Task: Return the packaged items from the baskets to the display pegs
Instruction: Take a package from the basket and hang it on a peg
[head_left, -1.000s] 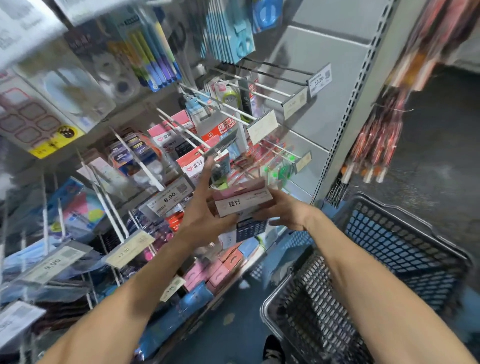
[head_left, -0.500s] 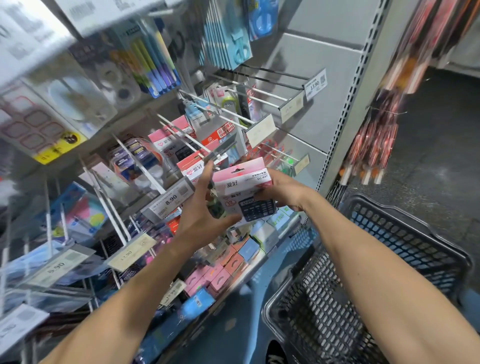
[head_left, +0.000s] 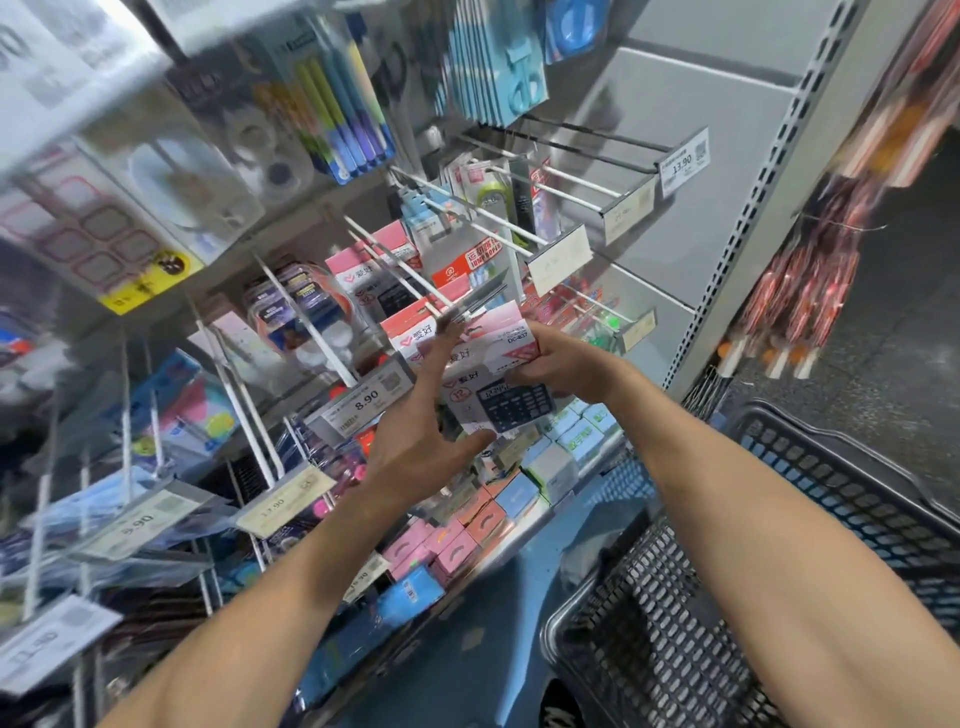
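I hold a pink and white calculator package (head_left: 498, 371) upright in front of the display pegs. My right hand (head_left: 558, 364) grips its right edge, fingers curled over the front. My left hand (head_left: 421, 436) supports it from the left and below, index finger straight and pointing up at the tip of a white peg (head_left: 410, 283). The package's top edge sits at that peg's tip. Matching pink packages (head_left: 405, 332) hang on the peg behind it.
A black plastic basket (head_left: 779, 597) stands at the lower right on the floor. Price tags (head_left: 363, 402) stick out on peg ends. Several small boxes (head_left: 467, 530) fill the shelf below. Hanging goods (head_left: 810, 280) crowd the right.
The package went from lying flat in both hands to upright, and both hands raised it up to the peg tip. The view shifted slightly.
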